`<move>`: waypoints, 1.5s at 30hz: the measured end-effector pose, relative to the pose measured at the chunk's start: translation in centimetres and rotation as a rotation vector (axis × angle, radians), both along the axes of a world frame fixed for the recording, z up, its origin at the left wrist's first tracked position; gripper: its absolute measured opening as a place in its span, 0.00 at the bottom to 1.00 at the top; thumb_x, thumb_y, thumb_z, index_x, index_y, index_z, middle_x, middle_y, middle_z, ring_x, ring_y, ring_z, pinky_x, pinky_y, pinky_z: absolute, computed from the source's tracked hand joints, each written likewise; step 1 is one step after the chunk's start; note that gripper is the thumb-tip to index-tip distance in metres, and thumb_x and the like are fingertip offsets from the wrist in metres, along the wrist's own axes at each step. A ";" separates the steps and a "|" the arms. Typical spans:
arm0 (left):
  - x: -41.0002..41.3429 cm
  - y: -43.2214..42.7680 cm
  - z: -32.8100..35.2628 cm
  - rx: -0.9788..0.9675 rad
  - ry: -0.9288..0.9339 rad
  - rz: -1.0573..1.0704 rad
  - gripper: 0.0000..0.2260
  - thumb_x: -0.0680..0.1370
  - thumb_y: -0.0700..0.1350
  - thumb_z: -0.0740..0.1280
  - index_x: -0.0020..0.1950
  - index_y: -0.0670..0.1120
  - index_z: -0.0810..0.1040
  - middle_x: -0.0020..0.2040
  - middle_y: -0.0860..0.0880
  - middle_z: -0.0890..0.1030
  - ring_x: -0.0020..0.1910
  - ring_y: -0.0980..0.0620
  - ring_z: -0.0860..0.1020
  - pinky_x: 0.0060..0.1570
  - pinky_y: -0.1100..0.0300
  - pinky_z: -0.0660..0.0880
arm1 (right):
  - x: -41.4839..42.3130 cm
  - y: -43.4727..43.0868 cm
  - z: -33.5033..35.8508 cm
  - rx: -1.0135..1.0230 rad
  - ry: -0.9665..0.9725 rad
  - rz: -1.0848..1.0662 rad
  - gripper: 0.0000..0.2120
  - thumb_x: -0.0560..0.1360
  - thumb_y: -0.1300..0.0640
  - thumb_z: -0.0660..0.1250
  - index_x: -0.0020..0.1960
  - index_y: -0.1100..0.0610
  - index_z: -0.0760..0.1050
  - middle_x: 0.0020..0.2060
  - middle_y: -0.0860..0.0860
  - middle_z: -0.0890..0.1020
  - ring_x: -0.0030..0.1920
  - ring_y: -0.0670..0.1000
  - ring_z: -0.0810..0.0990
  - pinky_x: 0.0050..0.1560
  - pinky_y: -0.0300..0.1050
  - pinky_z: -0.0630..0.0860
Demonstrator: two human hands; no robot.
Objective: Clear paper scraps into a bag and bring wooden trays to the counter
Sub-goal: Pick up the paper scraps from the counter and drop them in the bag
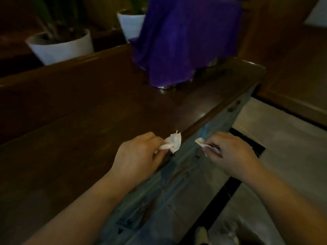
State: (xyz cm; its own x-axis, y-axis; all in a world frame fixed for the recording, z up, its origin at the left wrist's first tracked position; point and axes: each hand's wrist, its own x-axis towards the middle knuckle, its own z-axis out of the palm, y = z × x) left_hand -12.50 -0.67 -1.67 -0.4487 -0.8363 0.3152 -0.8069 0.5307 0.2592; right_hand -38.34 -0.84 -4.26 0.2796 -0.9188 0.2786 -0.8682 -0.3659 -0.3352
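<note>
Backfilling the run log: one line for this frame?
left hand: pinching crumpled paper scrap | right hand: pinching smaller scrap | location: wooden counter edge | bag: unclear

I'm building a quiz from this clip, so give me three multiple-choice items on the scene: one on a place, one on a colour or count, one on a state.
1. Where does the purple cloth hang?
A. over something standing at the far end of the wooden counter
B. on the floor
C. over the left forearm

2. How many white plant pots show?
A. one
B. two
C. four

3. What is the left hand doing?
A. lying flat and empty
B. pinching a crumpled paper scrap
C. gripping a pot

Answers:
1 A, the cloth drapes over an object whose shiny base peeks out on the counter.
2 B, a near pot and a far pot stand behind the counter.
3 B, its fingers close on white paper, as does the right hand on a smaller scrap.
</note>
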 end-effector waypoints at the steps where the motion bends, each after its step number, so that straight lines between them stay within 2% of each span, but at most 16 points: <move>1: -1.6 -0.2 -0.3 -0.001 -0.009 -0.029 0.09 0.76 0.53 0.62 0.50 0.53 0.79 0.43 0.55 0.79 0.35 0.57 0.75 0.27 0.61 0.72 | -1.8 0.6 -0.4 -0.010 -0.013 -0.029 0.04 0.74 0.52 0.68 0.43 0.52 0.79 0.37 0.48 0.80 0.36 0.48 0.76 0.30 0.41 0.69; 5: -8.5 -0.9 -1.6 0.011 -0.070 -0.124 0.07 0.76 0.52 0.64 0.49 0.51 0.79 0.41 0.52 0.79 0.36 0.53 0.77 0.26 0.57 0.72 | -9.3 2.5 -2.8 0.019 -0.047 -0.125 0.03 0.73 0.53 0.69 0.41 0.49 0.76 0.33 0.41 0.71 0.33 0.44 0.70 0.31 0.36 0.61; 8: -14.1 -1.5 -3.3 0.029 -0.101 -0.168 0.06 0.75 0.51 0.65 0.46 0.51 0.78 0.40 0.51 0.79 0.36 0.49 0.77 0.27 0.59 0.66 | -14.5 3.3 -5.3 0.091 -0.092 -0.189 0.08 0.74 0.54 0.69 0.41 0.45 0.71 0.31 0.36 0.66 0.31 0.39 0.66 0.31 0.34 0.59; 11: -19.5 -1.8 -5.6 0.095 -0.115 -0.148 0.06 0.75 0.52 0.65 0.47 0.52 0.78 0.41 0.50 0.79 0.39 0.47 0.78 0.30 0.58 0.65 | -19.5 4.0 -7.7 0.176 -0.158 -0.200 0.06 0.75 0.53 0.67 0.42 0.45 0.71 0.33 0.36 0.67 0.33 0.37 0.68 0.32 0.36 0.60; 16: -27.7 -0.8 -10.5 0.224 -0.115 -0.181 0.06 0.75 0.48 0.67 0.42 0.46 0.77 0.38 0.46 0.78 0.36 0.43 0.78 0.30 0.54 0.70 | -27.9 6.3 -11.9 0.311 -0.174 -0.276 0.04 0.75 0.53 0.67 0.43 0.51 0.77 0.37 0.47 0.76 0.36 0.47 0.74 0.34 0.42 0.67; 20: -33.4 0.3 -15.4 0.317 -0.144 -0.216 0.09 0.74 0.49 0.68 0.39 0.43 0.78 0.39 0.42 0.79 0.38 0.39 0.79 0.33 0.50 0.73 | -33.4 10.0 -15.7 0.461 -0.242 -0.356 0.01 0.76 0.54 0.67 0.46 0.50 0.76 0.37 0.43 0.73 0.37 0.40 0.72 0.36 0.38 0.65; 22: -35.4 0.5 -17.7 0.396 -0.175 -0.237 0.12 0.76 0.52 0.65 0.41 0.44 0.78 0.42 0.42 0.80 0.42 0.39 0.79 0.38 0.50 0.74 | -35.2 12.0 -17.2 0.538 -0.262 -0.461 0.02 0.76 0.53 0.67 0.48 0.50 0.76 0.38 0.44 0.75 0.38 0.42 0.73 0.38 0.41 0.67; 26: -38.4 0.5 -23.0 0.524 -0.279 -0.363 0.12 0.77 0.51 0.63 0.45 0.44 0.78 0.44 0.42 0.80 0.43 0.41 0.79 0.37 0.55 0.66 | -37.4 16.3 -20.5 0.627 -0.331 -0.680 0.04 0.76 0.53 0.67 0.48 0.53 0.79 0.42 0.50 0.78 0.42 0.50 0.76 0.42 0.45 0.71; 30: -39.9 0.3 -29.4 0.626 -0.252 -0.489 0.08 0.77 0.50 0.64 0.47 0.46 0.79 0.44 0.44 0.80 0.39 0.51 0.74 0.36 0.59 0.64 | -37.2 19.3 -26.0 0.651 -0.398 -0.861 0.06 0.76 0.54 0.68 0.47 0.57 0.80 0.43 0.54 0.76 0.41 0.53 0.76 0.42 0.48 0.73; 33: -41.0 0.5 -36.2 0.740 -0.322 -0.578 0.09 0.78 0.49 0.64 0.49 0.44 0.78 0.46 0.42 0.79 0.43 0.45 0.76 0.39 0.55 0.69 | -35.8 21.2 -32.6 0.692 -0.455 -0.980 0.07 0.75 0.53 0.68 0.45 0.57 0.80 0.40 0.53 0.75 0.38 0.52 0.75 0.36 0.43 0.68; 35: -41.8 1.0 -41.3 0.805 -0.376 -0.612 0.09 0.78 0.47 0.63 0.48 0.43 0.78 0.46 0.42 0.80 0.44 0.44 0.77 0.40 0.54 0.70 | -34.7 21.9 -37.8 0.737 -0.508 -1.035 0.07 0.75 0.52 0.68 0.44 0.55 0.79 0.38 0.51 0.74 0.36 0.48 0.74 0.34 0.40 0.66; 38: -43.0 2.3 -47.8 0.857 -0.387 -0.654 0.06 0.77 0.42 0.65 0.48 0.40 0.80 0.44 0.40 0.82 0.42 0.47 0.78 0.35 0.66 0.63 | -33.2 22.4 -45.3 0.771 -0.589 -1.101 0.06 0.75 0.53 0.69 0.41 0.53 0.77 0.36 0.51 0.76 0.35 0.49 0.73 0.34 0.43 0.66; 40: -43.6 3.0 -51.5 0.909 -0.350 -0.688 0.06 0.76 0.36 0.66 0.49 0.35 0.80 0.46 0.36 0.82 0.43 0.49 0.78 0.42 0.74 0.64 | -32.7 22.3 -49.3 0.776 -0.623 -1.130 0.07 0.74 0.54 0.69 0.39 0.52 0.75 0.32 0.47 0.75 0.33 0.46 0.73 0.32 0.41 0.66; 41: -44.0 3.3 -53.7 0.931 -0.358 -0.686 0.08 0.77 0.38 0.65 0.53 0.36 0.79 0.50 0.36 0.81 0.47 0.49 0.78 0.46 0.73 0.65 | -32.5 22.1 -51.8 0.781 -0.646 -1.140 0.08 0.74 0.54 0.69 0.37 0.51 0.74 0.31 0.44 0.74 0.32 0.43 0.72 0.31 0.39 0.66; 43: -44.4 3.7 -57.5 0.966 -0.439 -0.619 0.13 0.79 0.46 0.62 0.59 0.42 0.76 0.55 0.41 0.80 0.52 0.46 0.78 0.54 0.57 0.73 | -32.3 21.7 -55.9 0.802 -0.694 -1.150 0.11 0.74 0.55 0.69 0.34 0.48 0.72 0.30 0.43 0.75 0.31 0.41 0.73 0.30 0.35 0.64; 45: -44.8 4.0 -61.5 0.993 -0.497 -0.586 0.13 0.79 0.49 0.61 0.59 0.43 0.75 0.55 0.43 0.80 0.52 0.46 0.78 0.53 0.47 0.75 | -32.2 21.5 -60.2 0.830 -0.733 -1.157 0.12 0.74 0.56 0.68 0.34 0.46 0.72 0.31 0.43 0.75 0.31 0.40 0.73 0.30 0.33 0.63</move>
State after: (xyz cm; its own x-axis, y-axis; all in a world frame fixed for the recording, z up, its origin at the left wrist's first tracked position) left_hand -57.33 3.35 -63.18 -0.7221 -0.2507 -0.6448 -0.6414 0.5920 0.4881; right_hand -70.53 20.66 -64.49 -0.6051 -0.4896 -0.6278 -0.1053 0.8309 -0.5464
